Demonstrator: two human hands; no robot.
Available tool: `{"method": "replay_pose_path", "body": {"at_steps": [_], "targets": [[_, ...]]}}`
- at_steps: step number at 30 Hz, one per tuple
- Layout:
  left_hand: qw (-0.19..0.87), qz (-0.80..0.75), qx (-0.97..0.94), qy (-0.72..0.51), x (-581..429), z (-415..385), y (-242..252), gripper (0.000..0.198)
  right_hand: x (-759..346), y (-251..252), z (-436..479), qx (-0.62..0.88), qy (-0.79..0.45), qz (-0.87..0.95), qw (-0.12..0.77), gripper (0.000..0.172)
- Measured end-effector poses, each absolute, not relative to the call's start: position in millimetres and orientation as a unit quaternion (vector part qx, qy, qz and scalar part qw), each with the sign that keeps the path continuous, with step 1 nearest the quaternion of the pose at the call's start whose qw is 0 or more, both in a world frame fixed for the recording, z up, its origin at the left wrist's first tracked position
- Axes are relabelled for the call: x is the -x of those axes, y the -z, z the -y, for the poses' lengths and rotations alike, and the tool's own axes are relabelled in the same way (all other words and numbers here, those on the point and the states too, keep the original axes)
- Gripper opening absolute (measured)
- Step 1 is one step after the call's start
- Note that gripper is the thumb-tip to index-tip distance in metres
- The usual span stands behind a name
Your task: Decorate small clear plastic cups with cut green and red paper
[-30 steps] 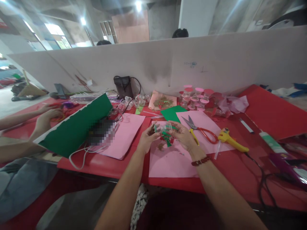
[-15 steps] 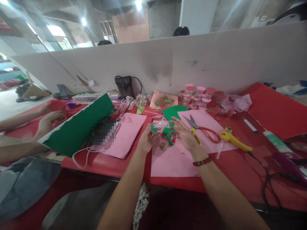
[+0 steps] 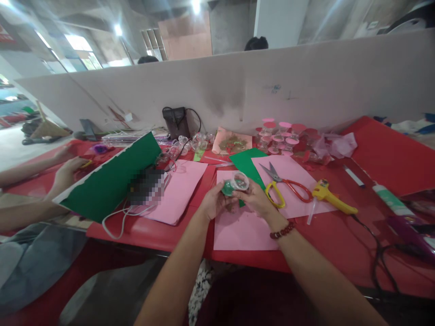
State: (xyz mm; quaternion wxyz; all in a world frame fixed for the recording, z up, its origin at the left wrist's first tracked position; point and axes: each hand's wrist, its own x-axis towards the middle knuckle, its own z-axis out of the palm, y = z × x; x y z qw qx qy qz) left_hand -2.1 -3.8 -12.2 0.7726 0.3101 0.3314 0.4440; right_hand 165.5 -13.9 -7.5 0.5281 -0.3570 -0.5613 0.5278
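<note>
My left hand and my right hand meet over a pink sheet of paper on the red table. Between them they grip a small clear plastic cup with green material inside it. The fingers of both hands curl round the cup. My right wrist wears a dark red bead bracelet. Small red and green scraps lie under my hands, mostly hidden.
Scissors with red and yellow handles and a yellow glue gun lie right of my hands. Pink-lidded clear jars stand at the back. A green sheet is propped up at the left, beside another person's hands.
My hands have come together and closed on the clear cup, which now faces up. The loose green and red pieces seen between my fingers earlier are now covered.
</note>
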Motion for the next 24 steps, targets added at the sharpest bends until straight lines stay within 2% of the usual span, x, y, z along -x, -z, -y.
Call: {"method": "replay_pose_path", "body": {"at_steps": [3,8,11,14,18,24], "targets": [[0.766,-0.33,-0.36,-0.419,-3,7,16,0.048,-162,12,14,0.393,-0.447,0.604,0.531,0.041],[0.576,-0.337,-0.487,-0.564,-4,10,12,0.057,-163,11,14,0.417,-0.293,0.649,0.564,0.028],[0.552,-0.318,-0.532,-0.558,-2,12,7,0.065,-165,13,13,0.419,-0.258,0.669,0.558,0.029],[0.555,-0.324,-0.542,-0.54,-3,16,6,0.065,-166,16,11,0.418,-0.248,0.677,0.553,0.033],[0.598,-0.343,-0.52,-0.505,-6,19,9,0.067,-165,19,11,0.403,-0.256,0.685,0.55,0.029],[0.654,-0.306,-0.385,-0.574,1,13,4,0.045,-161,12,17,0.399,-0.395,0.604,0.565,0.048]]}}
